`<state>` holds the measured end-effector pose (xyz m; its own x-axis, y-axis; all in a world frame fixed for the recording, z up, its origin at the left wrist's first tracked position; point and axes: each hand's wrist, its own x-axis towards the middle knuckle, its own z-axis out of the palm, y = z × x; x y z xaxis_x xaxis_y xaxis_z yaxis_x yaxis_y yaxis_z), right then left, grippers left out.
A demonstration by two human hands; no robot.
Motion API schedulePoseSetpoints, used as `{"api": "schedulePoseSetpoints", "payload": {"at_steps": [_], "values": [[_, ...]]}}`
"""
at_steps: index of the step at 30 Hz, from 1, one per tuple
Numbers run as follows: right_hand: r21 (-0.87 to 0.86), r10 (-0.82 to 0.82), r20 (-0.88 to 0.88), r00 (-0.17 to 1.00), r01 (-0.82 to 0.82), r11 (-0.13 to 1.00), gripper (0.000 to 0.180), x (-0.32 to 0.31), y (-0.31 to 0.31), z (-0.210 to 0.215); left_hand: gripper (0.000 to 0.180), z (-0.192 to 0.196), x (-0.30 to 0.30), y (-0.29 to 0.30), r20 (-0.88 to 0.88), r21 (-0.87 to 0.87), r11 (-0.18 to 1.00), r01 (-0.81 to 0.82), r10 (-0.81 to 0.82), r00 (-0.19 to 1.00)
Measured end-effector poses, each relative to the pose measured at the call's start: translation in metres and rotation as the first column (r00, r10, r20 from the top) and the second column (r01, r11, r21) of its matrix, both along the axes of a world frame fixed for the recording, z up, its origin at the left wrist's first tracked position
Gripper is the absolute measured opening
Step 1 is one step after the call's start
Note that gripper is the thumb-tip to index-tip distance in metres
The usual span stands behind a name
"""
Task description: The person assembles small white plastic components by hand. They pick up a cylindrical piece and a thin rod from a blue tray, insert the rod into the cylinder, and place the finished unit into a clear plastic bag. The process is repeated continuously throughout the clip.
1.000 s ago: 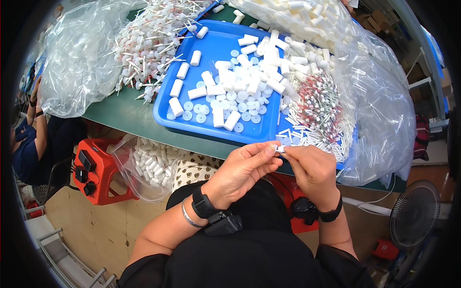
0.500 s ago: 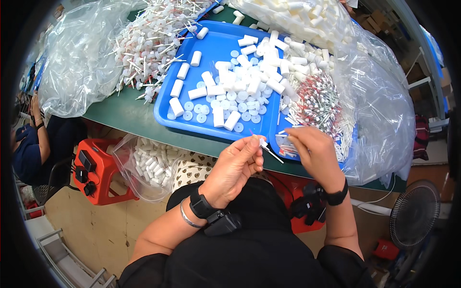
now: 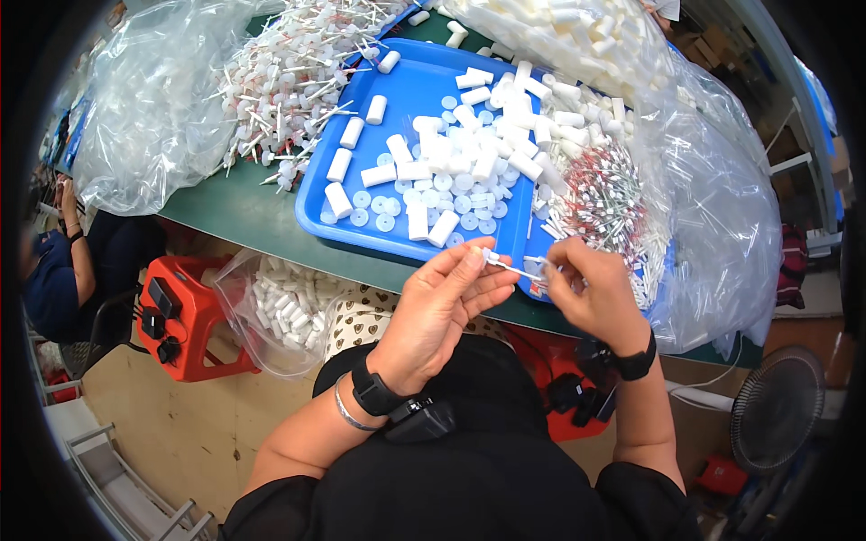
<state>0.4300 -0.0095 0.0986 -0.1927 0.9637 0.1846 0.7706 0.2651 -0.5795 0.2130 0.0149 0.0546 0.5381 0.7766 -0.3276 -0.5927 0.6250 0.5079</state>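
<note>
- A small white pump piece with a thin tube [image 3: 502, 263] is held just past the near edge of the blue tray [image 3: 406, 90], above the green table [image 3: 234, 216].
- Left hand [image 3: 442, 307]: fingers closed, the pump piece's head pinched between thumb and fingertips; a black watch and a metal bangle are worn at the wrist.
- Right hand [image 3: 591, 293]: fingers curled shut, the far end of the thin tube pinched at the fingertips; a black band is worn at the wrist.
- The two hands are kept close together, near the tray's near right corner.
- Inside the tray: white cylinders [image 3: 456, 149] and pale blue round caps [image 3: 388, 209], loosely heaped.
- Right of the tray: a pile of red-and-white small parts [image 3: 609, 194] lying on clear plastic.
- Left of the tray: a heap of white pump heads with tubes [image 3: 289, 81] on a clear bag.
- Below the tray, under the table edge: a clear bag of white pieces [image 3: 284, 311] beside a red stool [image 3: 185, 316].
- Far left of the tray: another person's arm [image 3: 77, 243], seated.
</note>
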Motion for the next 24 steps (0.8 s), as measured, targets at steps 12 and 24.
{"api": "schedulePoseSetpoints", "payload": {"at_steps": [12,24], "values": [[0.053,-0.033,-0.094,0.995,0.038,0.998,0.013,-0.005,-0.02,0.0,0.036,-0.001,0.002,0.002,-0.034,0.004,0.999,-0.049,0.049,0.998],[0.278,0.017,0.078,0.997,-0.039,0.96,0.016,-0.009,-0.015,0.001,0.034,-0.001,0.001,0.002,-0.041,-0.005,0.997,-0.076,0.076,0.996]]}}
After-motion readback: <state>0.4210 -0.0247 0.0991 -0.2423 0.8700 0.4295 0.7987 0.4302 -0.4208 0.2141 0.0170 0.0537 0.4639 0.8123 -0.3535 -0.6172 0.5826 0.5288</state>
